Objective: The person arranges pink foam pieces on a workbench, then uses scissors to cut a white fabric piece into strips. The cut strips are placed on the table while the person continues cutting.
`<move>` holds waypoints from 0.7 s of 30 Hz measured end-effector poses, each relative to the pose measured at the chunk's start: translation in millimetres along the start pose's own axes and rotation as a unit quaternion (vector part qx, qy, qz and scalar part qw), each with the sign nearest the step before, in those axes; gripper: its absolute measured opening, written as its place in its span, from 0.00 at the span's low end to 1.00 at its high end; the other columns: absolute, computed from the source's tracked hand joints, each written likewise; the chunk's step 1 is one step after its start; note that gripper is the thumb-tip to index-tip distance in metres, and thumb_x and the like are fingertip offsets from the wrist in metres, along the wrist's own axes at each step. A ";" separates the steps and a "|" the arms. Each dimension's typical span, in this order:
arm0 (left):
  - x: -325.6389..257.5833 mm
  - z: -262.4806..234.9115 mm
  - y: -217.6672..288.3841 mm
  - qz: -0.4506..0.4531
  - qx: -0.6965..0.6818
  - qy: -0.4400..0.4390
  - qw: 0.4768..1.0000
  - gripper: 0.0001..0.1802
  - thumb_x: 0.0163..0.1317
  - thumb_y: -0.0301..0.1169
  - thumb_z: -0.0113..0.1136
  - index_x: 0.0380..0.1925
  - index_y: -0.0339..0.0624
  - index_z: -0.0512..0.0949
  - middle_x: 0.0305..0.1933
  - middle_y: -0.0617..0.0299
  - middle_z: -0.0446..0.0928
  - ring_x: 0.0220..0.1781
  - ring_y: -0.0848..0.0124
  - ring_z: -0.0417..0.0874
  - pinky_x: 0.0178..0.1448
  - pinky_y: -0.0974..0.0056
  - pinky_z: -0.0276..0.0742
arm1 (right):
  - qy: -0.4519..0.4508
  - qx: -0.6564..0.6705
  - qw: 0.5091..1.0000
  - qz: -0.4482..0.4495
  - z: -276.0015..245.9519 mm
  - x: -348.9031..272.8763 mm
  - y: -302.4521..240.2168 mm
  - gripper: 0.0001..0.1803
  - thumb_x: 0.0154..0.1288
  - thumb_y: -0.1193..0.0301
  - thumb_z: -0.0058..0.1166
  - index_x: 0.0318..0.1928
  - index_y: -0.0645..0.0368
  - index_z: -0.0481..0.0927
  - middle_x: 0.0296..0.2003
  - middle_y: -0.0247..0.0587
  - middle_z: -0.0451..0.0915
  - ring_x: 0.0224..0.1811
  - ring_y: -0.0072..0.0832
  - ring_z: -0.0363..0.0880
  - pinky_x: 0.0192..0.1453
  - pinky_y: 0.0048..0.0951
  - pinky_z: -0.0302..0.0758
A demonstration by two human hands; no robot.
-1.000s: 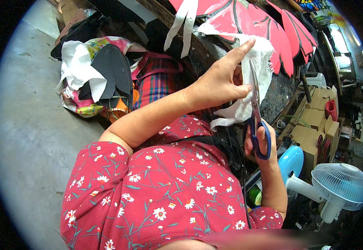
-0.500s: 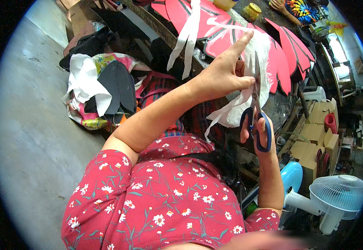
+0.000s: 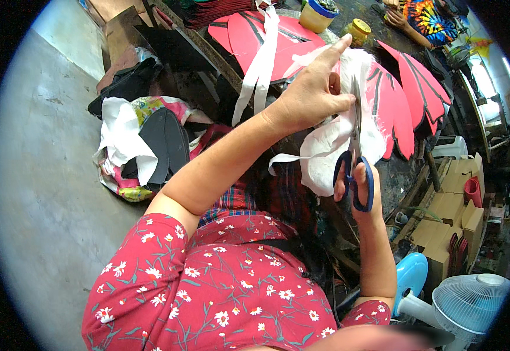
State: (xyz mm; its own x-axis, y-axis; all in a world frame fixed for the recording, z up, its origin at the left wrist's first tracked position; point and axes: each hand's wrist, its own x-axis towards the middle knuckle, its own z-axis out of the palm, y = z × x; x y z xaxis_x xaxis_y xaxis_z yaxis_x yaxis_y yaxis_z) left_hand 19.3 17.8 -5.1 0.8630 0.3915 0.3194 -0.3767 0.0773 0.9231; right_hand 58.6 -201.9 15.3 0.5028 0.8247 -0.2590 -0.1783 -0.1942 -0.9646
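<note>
Dark-blue-handled scissors (image 3: 355, 149) are in my right hand (image 3: 365, 190), fingers through the loops and blades pointing away over a white cloth (image 3: 319, 167) with frayed edges. My left hand (image 3: 316, 93) pinches the cloth near the blades between thumb and curled fingers, its index finger stretched out. From there a narrow cloth strip (image 3: 293, 158) trails to the left. Whether the blades have cloth between them is hard to make out. Beneath and beyond my hands lie pink-red pieces (image 3: 416, 85) with rounded ends and black lines, spread on a dark table.
Further white strips (image 3: 261, 64) hang over the table edge. Two yellowish jars (image 3: 358, 32) stand at the back, near another person's arm (image 3: 410, 29). A bag (image 3: 123, 186) with black pieces (image 3: 164, 137) sits at left. Cardboard boxes (image 3: 442, 213) and a fan (image 3: 471, 304) are at right.
The view has shifted slightly. The white cloth now hangs lower and rounder beside the scissors, and its strip has swung up to the left. Both hands keep their hold.
</note>
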 end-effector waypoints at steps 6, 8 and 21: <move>26.0 7.0 -25.1 0.048 -0.040 0.003 0.998 0.55 0.52 0.18 0.64 0.77 0.37 0.42 0.33 0.62 0.77 0.33 0.77 0.78 0.39 0.71 0.76 | -0.008 -0.014 0.999 -0.041 -27.9 46.0 7.1 0.34 0.68 0.38 0.50 0.36 0.62 0.72 0.17 0.34 0.71 0.17 0.22 0.71 0.22 0.21 0.67; 29.8 2.9 -30.4 0.036 -0.044 0.005 0.998 0.54 0.53 0.18 0.64 0.76 0.36 0.44 0.33 0.63 0.77 0.33 0.77 0.78 0.39 0.71 0.76 | -0.012 -0.007 1.000 -0.012 -33.6 51.1 11.6 0.33 0.67 0.39 0.51 0.36 0.62 0.72 0.16 0.33 0.71 0.15 0.22 0.70 0.21 0.21 0.67; 81.2 0.4 -69.3 0.132 -0.007 0.025 0.991 0.51 0.49 0.19 0.63 0.74 0.31 0.50 0.26 0.63 0.72 0.27 0.78 0.73 0.32 0.71 0.72 | -0.002 -0.068 0.995 -0.070 -70.6 92.8 14.1 0.34 0.65 0.38 0.54 0.38 0.62 0.73 0.18 0.33 0.72 0.17 0.21 0.71 0.24 0.21 0.67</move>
State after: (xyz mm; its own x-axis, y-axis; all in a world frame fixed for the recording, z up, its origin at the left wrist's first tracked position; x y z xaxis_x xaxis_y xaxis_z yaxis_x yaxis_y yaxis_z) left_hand 115.6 43.9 -43.0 0.7156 0.4450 0.5384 -0.5926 -0.0212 0.8052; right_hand 162.4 -165.6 -25.8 0.5109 0.8512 -0.1206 0.0099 -0.1461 -0.9892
